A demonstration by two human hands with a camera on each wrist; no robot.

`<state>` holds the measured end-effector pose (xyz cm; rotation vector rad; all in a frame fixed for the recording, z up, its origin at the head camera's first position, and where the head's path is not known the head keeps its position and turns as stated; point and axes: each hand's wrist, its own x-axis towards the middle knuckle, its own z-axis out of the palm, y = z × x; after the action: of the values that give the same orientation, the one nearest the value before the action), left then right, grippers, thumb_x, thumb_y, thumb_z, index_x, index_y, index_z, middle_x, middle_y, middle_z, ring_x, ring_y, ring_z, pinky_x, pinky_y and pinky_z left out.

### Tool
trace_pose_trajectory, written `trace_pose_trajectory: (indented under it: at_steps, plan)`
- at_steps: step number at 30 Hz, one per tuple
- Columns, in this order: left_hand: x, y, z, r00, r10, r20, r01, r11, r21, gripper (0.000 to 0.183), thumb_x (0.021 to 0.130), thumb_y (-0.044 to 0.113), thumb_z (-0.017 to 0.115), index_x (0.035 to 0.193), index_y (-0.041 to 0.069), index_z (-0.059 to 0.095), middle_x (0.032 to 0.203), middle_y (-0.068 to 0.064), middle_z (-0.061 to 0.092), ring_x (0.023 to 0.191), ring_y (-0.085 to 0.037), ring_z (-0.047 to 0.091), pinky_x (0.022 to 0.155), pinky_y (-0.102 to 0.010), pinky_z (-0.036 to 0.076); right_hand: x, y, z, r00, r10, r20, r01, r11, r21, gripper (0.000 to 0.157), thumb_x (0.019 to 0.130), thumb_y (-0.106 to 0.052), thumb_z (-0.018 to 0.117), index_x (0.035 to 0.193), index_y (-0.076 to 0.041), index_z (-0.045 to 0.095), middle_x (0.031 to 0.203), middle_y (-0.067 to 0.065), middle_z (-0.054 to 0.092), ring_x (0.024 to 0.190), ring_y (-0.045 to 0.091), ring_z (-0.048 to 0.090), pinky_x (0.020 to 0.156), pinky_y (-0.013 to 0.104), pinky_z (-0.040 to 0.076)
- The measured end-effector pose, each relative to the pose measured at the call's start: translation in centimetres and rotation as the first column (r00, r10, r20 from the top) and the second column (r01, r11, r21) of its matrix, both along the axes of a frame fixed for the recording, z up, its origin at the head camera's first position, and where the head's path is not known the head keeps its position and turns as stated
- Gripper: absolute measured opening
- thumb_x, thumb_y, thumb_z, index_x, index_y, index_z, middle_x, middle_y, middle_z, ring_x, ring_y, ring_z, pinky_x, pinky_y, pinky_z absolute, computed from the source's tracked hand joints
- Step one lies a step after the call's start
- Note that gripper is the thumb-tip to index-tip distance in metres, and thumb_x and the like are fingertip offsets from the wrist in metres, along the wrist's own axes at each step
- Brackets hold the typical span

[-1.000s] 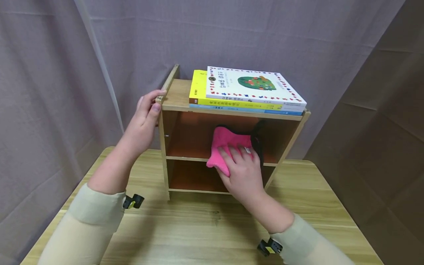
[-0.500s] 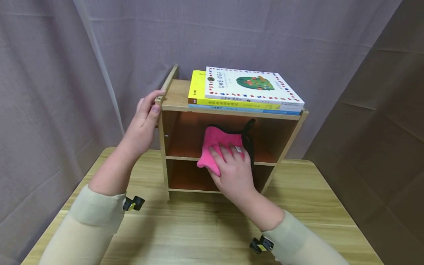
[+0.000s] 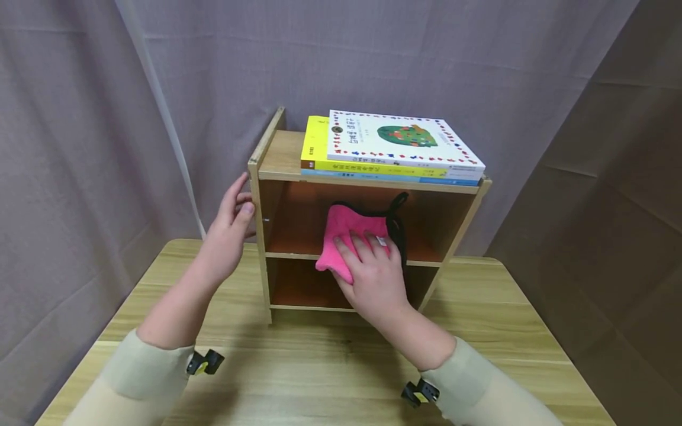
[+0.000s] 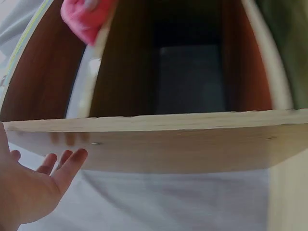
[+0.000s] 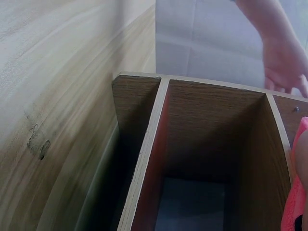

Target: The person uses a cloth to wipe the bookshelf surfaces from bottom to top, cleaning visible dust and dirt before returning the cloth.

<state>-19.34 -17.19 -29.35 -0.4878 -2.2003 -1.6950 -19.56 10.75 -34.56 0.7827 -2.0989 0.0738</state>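
Note:
A small wooden bookshelf (image 3: 469, 228) stands on the table. My right hand (image 3: 375, 284) holds a pink cloth (image 3: 343, 228) at the upper compartment, over the front edge of the middle board. The cloth has a black border and a black hanging loop, and my fingers lie across its pink face. Part of the cloth also shows at the right edge of the right wrist view. My left hand (image 3: 224, 239) is beside the outer face of the left side panel (image 3: 260, 236). In the left wrist view its fingers stand apart from the panel.
A stack of books (image 3: 405, 139) lies on the bookshelf's top board, a white picture book uppermost over yellow and blue ones. The wooden table (image 3: 309, 373) extends in front and to both sides. Grey curtains (image 3: 213, 71) hang behind and around.
My left hand has let go of the left panel's top corner and moved down along its outside. My right hand and the cloth shifted left, then stayed nearly still.

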Motion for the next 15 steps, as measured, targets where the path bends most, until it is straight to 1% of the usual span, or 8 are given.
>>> trace_pose_trajectory:
  at_steps: [2, 4, 7, 10, 12, 15]
  plan:
    - [0.4, 0.0, -1.3, 0.999, -0.020, 0.025, 0.020, 1.000, -0.006, 0.058, 0.108, 0.027, 0.040, 0.160, 0.023, 0.014, 0.146, -0.018, 0.033, 0.130, -0.032, 0.041, 0.102, -0.056, 0.042, 0.0, 0.0, 0.0, 1.000, 0.001, -0.003, -0.001, 1.000, 0.001, 0.050, 0.093, -0.045, 0.062, 0.132, -0.016, 0.065, 0.128, 0.013, 0.065, 0.115, 0.038, 0.058, 0.101, 0.061, 0.038]
    - [0.7, 0.1, -2.5, 0.999, -0.023, 0.046, 0.024, 0.999, -0.030, 0.062, 0.106, 0.020, 0.046, 0.160, 0.019, 0.014, 0.146, -0.018, 0.034, 0.131, -0.033, 0.040, 0.103, -0.054, 0.041, 0.0, 0.0, 0.0, 1.000, 0.001, -0.004, -0.001, 1.000, 0.001, 0.049, 0.093, -0.045, 0.061, 0.132, -0.016, 0.065, 0.128, 0.013, 0.065, 0.115, 0.038, 0.058, 0.101, 0.061, 0.039]
    - [1.1, 0.2, -4.3, 0.996, 0.001, 0.091, 0.006, 0.997, -0.082, 0.071, 0.102, 0.017, 0.055, 0.160, 0.017, 0.013, 0.149, -0.016, 0.033, 0.134, -0.034, 0.038, 0.104, -0.054, 0.041, 0.0, 0.0, 0.0, 1.000, 0.003, -0.005, -0.003, 1.000, 0.001, 0.049, 0.094, -0.045, 0.061, 0.132, -0.016, 0.065, 0.128, 0.013, 0.065, 0.115, 0.038, 0.058, 0.101, 0.061, 0.039]
    - [1.4, 0.5, -5.9, 0.986, 0.043, 0.161, -0.020, 0.990, -0.142, 0.079, 0.099, 0.022, 0.061, 0.160, 0.020, 0.010, 0.154, -0.016, 0.028, 0.137, -0.038, 0.037, 0.102, -0.057, 0.043, 0.0, 0.0, 0.0, 1.000, 0.006, -0.006, -0.006, 1.000, 0.000, 0.050, 0.093, -0.045, 0.062, 0.133, -0.015, 0.065, 0.128, 0.013, 0.065, 0.115, 0.038, 0.058, 0.101, 0.061, 0.039]
    - [1.4, 0.7, -6.8, 0.978, 0.062, 0.198, -0.027, 0.984, -0.175, 0.081, 0.098, 0.024, 0.062, 0.160, 0.026, 0.010, 0.155, -0.017, 0.026, 0.136, -0.041, 0.038, 0.100, -0.058, 0.045, 0.0, 0.0, 0.0, 1.000, 0.008, -0.008, -0.008, 1.000, -0.001, 0.050, 0.093, -0.045, 0.062, 0.133, -0.015, 0.065, 0.128, 0.013, 0.065, 0.115, 0.038, 0.058, 0.101, 0.061, 0.039]
    - [1.4, 0.9, -7.9, 0.974, 0.083, 0.209, -0.037, 0.976, -0.216, 0.081, 0.099, 0.023, 0.062, 0.159, 0.035, 0.009, 0.156, -0.017, 0.026, 0.134, -0.045, 0.040, 0.098, -0.059, 0.046, -0.1, 0.0, 0.0, 1.000, 0.011, -0.009, -0.011, 1.000, -0.001, 0.050, 0.093, -0.045, 0.062, 0.133, -0.015, 0.064, 0.128, 0.013, 0.064, 0.115, 0.038, 0.058, 0.101, 0.061, 0.039]
